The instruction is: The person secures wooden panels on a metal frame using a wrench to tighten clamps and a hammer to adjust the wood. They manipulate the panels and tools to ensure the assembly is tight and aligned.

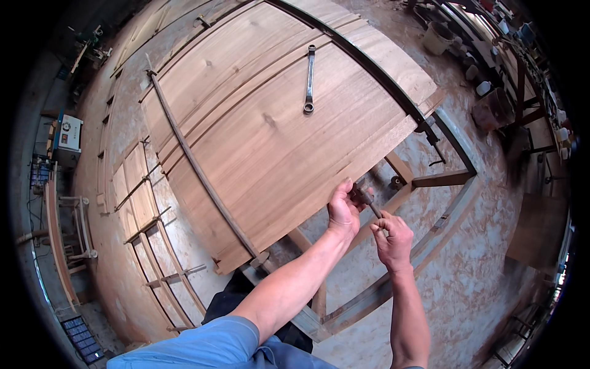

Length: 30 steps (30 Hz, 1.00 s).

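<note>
Containers: a pale bucket (437, 38) stands on the floor at upper right, contents not visible; near it a dark rust-coloured box (491, 109), contents also not readable.

Work surface: a large glued-up wooden panel (264, 129) made of several long boards, light brown, grain running lengthwise, seams visible. It lies on a grey metal frame (455, 203) crusted with pale residue. A thin dark clamp bar (190, 160) crosses the panel's left end. A steel ring spanner (309, 80), long and flat, lies loose on the panel, well apart from both hands.

Left hand (343, 212): at the panel's near edge, fingers curled around the head of a dark metal clamp screw (364, 197), thumb up against the board edge.

Right hand (391, 241): just beside the left, below the panel edge, fingers closed in a pinch on the lower end of the same clamp screw handle.

Further clamped boards (141, 209) lie at left, dusty.
</note>
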{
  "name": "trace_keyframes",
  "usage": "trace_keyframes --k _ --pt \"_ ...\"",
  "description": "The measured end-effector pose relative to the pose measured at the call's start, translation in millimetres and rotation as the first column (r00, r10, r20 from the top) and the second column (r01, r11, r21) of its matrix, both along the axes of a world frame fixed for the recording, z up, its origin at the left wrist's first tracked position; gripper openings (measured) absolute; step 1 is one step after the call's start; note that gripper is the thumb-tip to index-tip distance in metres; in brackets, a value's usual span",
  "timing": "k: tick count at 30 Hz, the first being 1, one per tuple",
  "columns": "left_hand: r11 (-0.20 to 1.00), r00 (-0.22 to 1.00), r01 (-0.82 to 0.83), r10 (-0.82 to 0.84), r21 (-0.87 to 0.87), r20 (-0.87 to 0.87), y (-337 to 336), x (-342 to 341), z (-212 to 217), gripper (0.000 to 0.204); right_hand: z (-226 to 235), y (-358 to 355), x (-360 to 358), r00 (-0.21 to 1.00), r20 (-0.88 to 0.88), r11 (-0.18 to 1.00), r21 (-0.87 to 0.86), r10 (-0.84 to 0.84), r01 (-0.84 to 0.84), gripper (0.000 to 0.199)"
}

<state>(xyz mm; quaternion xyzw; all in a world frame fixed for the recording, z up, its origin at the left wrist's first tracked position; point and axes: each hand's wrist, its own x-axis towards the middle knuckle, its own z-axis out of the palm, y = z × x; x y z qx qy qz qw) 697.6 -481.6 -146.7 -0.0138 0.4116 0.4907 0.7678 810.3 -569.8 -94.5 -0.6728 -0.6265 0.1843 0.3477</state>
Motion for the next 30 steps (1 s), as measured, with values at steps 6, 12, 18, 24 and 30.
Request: trace_keyframes --k 6,12,18,24,30 --pt "1.000 1.000 -0.005 0.005 -0.027 0.011 -0.3 -2.6 -2.0 0.036 -9.1 4.4 -10.4 0.985 0.001 0.985 -0.003 -0.175 0.175 0.019" --pt "1.000 1.000 0.004 -0.004 0.000 0.012 -0.3 -3.2 -3.6 0.035 -27.8 13.4 -11.1 0.916 -0.212 0.939 -0.115 -0.341 0.323 0.016" --pt "1.000 1.000 0.011 -0.011 0.001 0.009 -3.3 -3.2 -2.7 0.034 -14.5 22.7 0.9 0.600 -0.626 0.841 -0.517 -0.499 0.160 0.031" --pt "0.998 0.999 0.051 -0.051 0.028 0.010 0.0 -3.6 -4.9 0.036 -11.5 31.7 10.9 0.433 -0.687 0.773 -0.634 -0.584 0.036 0.035" --pt "0.998 0.999 0.039 -0.039 0.042 -0.004 -0.4 -3.5 -1.1 0.035 -18.6 34.1 21.3 0.290 -0.728 0.740 -0.667 -0.622 -0.085 0.036"
